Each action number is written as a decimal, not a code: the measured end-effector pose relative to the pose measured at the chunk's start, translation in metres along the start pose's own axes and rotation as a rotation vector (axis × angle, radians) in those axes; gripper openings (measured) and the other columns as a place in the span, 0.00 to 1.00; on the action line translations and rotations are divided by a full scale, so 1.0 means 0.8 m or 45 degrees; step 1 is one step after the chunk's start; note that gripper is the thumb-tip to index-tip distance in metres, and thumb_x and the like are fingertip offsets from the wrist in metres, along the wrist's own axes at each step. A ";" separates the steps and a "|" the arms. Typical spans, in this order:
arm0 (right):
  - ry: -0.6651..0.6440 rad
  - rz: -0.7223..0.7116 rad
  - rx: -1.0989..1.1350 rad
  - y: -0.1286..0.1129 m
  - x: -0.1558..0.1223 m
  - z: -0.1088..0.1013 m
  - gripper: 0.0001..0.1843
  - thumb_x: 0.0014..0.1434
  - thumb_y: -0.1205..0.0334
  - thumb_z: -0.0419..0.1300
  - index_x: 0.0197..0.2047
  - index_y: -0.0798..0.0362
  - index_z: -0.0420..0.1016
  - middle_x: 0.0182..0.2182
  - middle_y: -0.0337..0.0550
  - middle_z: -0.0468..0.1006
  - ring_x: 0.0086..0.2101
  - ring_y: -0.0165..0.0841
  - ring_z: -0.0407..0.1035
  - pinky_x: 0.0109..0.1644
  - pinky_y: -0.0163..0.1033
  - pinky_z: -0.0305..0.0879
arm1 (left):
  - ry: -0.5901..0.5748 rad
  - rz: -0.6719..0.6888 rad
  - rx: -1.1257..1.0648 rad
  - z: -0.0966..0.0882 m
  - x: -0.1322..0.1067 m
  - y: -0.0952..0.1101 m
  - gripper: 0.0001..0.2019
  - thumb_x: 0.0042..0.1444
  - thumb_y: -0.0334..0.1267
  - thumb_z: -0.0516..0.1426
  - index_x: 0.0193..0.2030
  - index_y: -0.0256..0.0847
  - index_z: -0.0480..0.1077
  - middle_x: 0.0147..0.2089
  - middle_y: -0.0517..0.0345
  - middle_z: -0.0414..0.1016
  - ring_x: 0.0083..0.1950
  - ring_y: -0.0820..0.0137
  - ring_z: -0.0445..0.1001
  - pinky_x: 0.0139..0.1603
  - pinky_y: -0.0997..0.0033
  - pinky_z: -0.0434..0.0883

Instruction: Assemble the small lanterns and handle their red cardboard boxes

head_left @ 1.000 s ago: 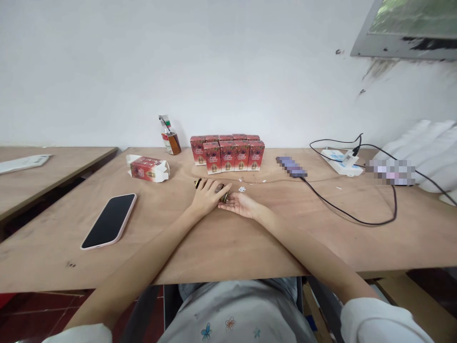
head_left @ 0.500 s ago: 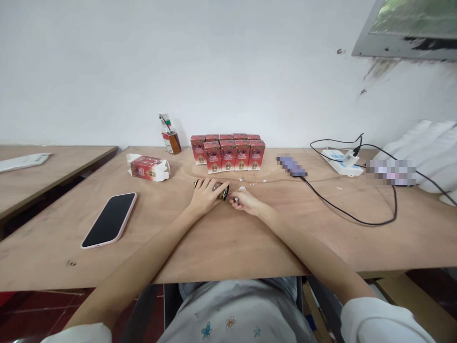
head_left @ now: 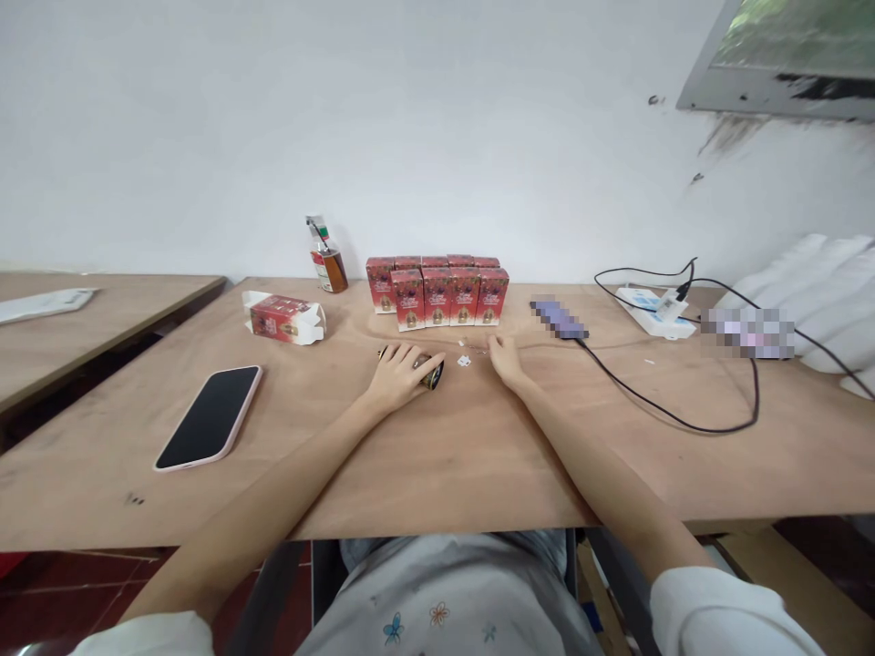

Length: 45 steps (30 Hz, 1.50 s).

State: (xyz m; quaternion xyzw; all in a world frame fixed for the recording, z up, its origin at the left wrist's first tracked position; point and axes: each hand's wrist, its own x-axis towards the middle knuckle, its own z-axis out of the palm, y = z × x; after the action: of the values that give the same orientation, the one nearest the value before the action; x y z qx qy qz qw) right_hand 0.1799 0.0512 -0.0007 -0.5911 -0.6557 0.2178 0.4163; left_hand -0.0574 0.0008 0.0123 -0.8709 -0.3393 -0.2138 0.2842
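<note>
My left hand (head_left: 397,375) lies over a small dark jar-like container with gold trim (head_left: 429,374), which rests on its side on the table. Its fingers wrap around the container, and one dark, gold-ringed end shows to the right. Farther right, my right hand (head_left: 506,360) is down at the tabletop, its fingers curled together. Whatever they may hold is hidden. Thin strands and small white paper scraps (head_left: 464,361) lie just left of it. Behind both hands stand several red printed boxes (head_left: 437,299) in two rows.
An opened red box (head_left: 283,319) lies at the left, near a bottle of amber liquid (head_left: 329,264). A pink-edged phone (head_left: 211,417) lies in front of them. On the right are a purple phone (head_left: 559,319) on a black cable and a white power strip (head_left: 653,314).
My right hand has moved away from the container's end, to the right and farther back; a small metallic piece showed in its fingers before. My left hand and the container have shifted slightly right.
</note>
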 end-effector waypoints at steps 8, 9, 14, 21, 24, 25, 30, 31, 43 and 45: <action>-0.185 -0.075 -0.684 -0.020 -0.005 0.006 0.17 0.61 0.59 0.48 0.36 0.59 0.75 0.35 0.59 0.78 0.39 0.41 0.71 0.43 0.39 0.60 | 0.014 0.012 0.000 -0.001 0.001 0.001 0.23 0.55 0.41 0.55 0.58 0.44 0.64 0.45 0.47 0.70 0.45 0.59 0.65 0.43 0.61 0.60; -0.196 -0.074 -0.738 -0.022 -0.005 0.005 0.18 0.62 0.59 0.47 0.37 0.60 0.75 0.36 0.60 0.78 0.40 0.41 0.72 0.43 0.39 0.60 | 0.017 0.014 0.001 -0.001 0.001 0.001 0.23 0.55 0.41 0.55 0.58 0.44 0.64 0.45 0.47 0.70 0.45 0.59 0.65 0.43 0.61 0.60; -0.246 -0.112 -0.908 -0.028 -0.006 0.001 0.21 0.65 0.59 0.44 0.42 0.62 0.74 0.38 0.63 0.77 0.40 0.44 0.72 0.43 0.41 0.61 | 0.032 0.027 0.001 -0.001 0.001 0.000 0.23 0.54 0.41 0.56 0.58 0.43 0.64 0.45 0.47 0.70 0.45 0.59 0.65 0.44 0.62 0.59; -0.298 -0.235 -0.965 -0.027 -0.006 -0.002 0.19 0.66 0.58 0.43 0.48 0.57 0.70 0.44 0.58 0.74 0.42 0.42 0.71 0.44 0.40 0.61 | 0.011 0.020 0.006 0.001 0.000 -0.001 0.23 0.55 0.42 0.55 0.58 0.43 0.63 0.45 0.47 0.71 0.44 0.60 0.65 0.44 0.62 0.59; -0.312 -0.289 -0.954 -0.023 -0.005 -0.002 0.17 0.65 0.58 0.46 0.50 0.56 0.68 0.45 0.55 0.73 0.44 0.40 0.69 0.45 0.38 0.60 | 0.001 0.012 -0.007 0.001 0.000 -0.001 0.23 0.55 0.43 0.55 0.58 0.43 0.63 0.45 0.47 0.71 0.44 0.60 0.66 0.43 0.62 0.59; -0.316 -0.306 -0.948 -0.022 -0.004 -0.002 0.17 0.65 0.58 0.46 0.50 0.56 0.67 0.45 0.54 0.73 0.45 0.40 0.69 0.45 0.38 0.60 | -0.006 0.003 -0.010 0.000 0.000 -0.001 0.24 0.55 0.44 0.55 0.59 0.43 0.63 0.45 0.47 0.70 0.45 0.60 0.66 0.43 0.62 0.59; -0.310 -0.395 -0.917 -0.016 -0.002 -0.001 0.15 0.65 0.60 0.47 0.50 0.58 0.67 0.45 0.53 0.72 0.47 0.38 0.65 0.47 0.37 0.58 | -0.029 -0.014 -0.001 0.000 0.000 -0.002 0.25 0.54 0.44 0.56 0.59 0.44 0.62 0.45 0.47 0.70 0.44 0.59 0.65 0.43 0.62 0.60; -0.301 -0.412 -0.912 -0.015 -0.002 -0.001 0.15 0.65 0.60 0.47 0.49 0.58 0.67 0.45 0.53 0.72 0.47 0.38 0.65 0.47 0.37 0.58 | -0.032 -0.014 0.000 0.000 0.000 -0.002 0.25 0.54 0.44 0.56 0.59 0.44 0.62 0.45 0.47 0.70 0.44 0.59 0.65 0.43 0.62 0.60; -0.318 -0.478 -1.000 -0.020 -0.007 -0.004 0.17 0.65 0.60 0.47 0.51 0.59 0.66 0.46 0.55 0.73 0.49 0.40 0.64 0.48 0.37 0.57 | -0.015 0.000 -0.026 0.000 -0.001 -0.002 0.24 0.55 0.43 0.55 0.59 0.44 0.62 0.46 0.47 0.70 0.45 0.60 0.65 0.44 0.62 0.59; -0.320 -0.466 -0.994 -0.021 -0.008 -0.004 0.17 0.65 0.59 0.47 0.52 0.59 0.65 0.46 0.56 0.73 0.49 0.40 0.64 0.49 0.38 0.57 | -0.023 -0.009 -0.036 0.000 -0.001 -0.002 0.24 0.55 0.43 0.55 0.59 0.44 0.62 0.46 0.47 0.70 0.45 0.60 0.65 0.44 0.62 0.59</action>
State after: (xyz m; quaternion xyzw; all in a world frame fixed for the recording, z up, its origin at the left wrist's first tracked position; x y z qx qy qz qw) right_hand 0.1721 0.0413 0.0119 -0.5470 -0.8280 -0.0533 0.1110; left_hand -0.0588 0.0013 0.0123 -0.8755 -0.3417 -0.2118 0.2681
